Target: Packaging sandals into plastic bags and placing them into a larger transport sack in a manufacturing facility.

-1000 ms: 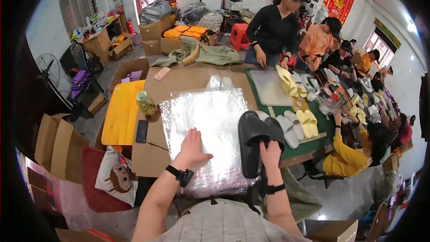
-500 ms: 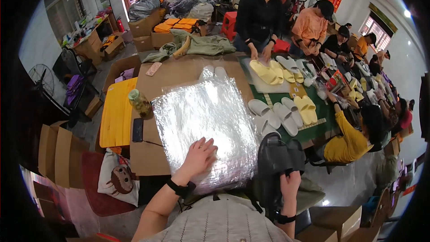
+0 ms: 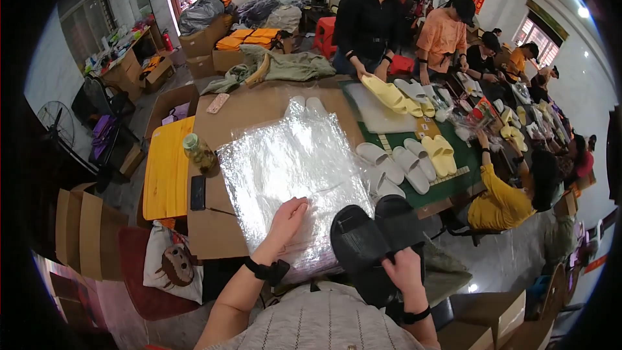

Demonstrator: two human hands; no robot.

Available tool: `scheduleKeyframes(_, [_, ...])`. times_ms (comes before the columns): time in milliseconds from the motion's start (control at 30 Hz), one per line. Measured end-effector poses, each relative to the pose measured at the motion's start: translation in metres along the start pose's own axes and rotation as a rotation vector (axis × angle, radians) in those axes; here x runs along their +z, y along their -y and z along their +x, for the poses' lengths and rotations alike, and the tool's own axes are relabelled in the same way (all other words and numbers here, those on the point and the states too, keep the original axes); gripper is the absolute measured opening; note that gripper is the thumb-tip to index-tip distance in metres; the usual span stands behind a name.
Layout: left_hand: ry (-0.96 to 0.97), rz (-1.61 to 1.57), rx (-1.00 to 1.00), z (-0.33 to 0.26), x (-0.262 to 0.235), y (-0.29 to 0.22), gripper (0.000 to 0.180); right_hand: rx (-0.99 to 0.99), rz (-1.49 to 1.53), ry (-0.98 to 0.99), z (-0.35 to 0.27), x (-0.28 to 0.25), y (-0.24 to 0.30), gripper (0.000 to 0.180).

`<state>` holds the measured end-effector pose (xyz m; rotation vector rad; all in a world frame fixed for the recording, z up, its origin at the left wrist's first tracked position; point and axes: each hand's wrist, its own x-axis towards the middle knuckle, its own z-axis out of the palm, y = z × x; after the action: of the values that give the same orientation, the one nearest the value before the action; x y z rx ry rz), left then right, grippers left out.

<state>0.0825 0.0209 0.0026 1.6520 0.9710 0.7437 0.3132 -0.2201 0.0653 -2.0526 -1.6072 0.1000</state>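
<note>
A thick stack of shiny clear plastic bags [image 3: 278, 162] lies on the cardboard-covered table before me. My left hand [image 3: 288, 220] rests over the stack's near part, its fingers pinched on a bag whose film creases beside the fingertips. My right hand [image 3: 405, 271] grips a pair of black slide sandals [image 3: 363, 236] near the heel end, tilted just off the near right corner of the stack. Pale slippers [image 3: 306, 107] lie at the stack's far edge, partly under clear film.
Grey slippers [image 3: 414, 165] and yellow slippers [image 3: 440, 155] stand on a green mat to the right. A jar [image 3: 199, 152], a dark phone [image 3: 198, 192] and a yellow stack [image 3: 170, 175] are at left. Across the table a person in black [image 3: 372, 26] handles yellow slippers; several others work beyond.
My right hand has brought the black slides leftward, toward the stack. My left fingers, spread flat before, are now pinched on a bag. The person across has lifted a yellow slipper.
</note>
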Motion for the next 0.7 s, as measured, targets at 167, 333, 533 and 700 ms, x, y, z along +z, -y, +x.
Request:
scheduleKeyframes(167, [-0.013, 0.180, 0.147, -0.006, 0.003, -0.025, 0.029, -0.142, -0.157, 0.128, 0.024, 0.003, 0.029, 0.030])
scheduleKeyframes(333, [0.051, 0.182, 0.198, -0.016, 0.000, -0.036, 0.033, -0.224, -0.225, 0.215, 0.047, 0.010, 0.037, 0.031])
scheduleKeyframes(533, [0.100, 0.604, 0.418, -0.026, -0.004, -0.056, 0.034, -0.226, -0.150, 0.202, 0.053, 0.028, 0.037, 0.031])
scheduleKeyframes(700, [0.156, 0.535, 0.522, -0.032, -0.008, -0.073, 0.035, -0.166, -0.059, 0.126, 0.064, 0.039, 0.046, 0.032])
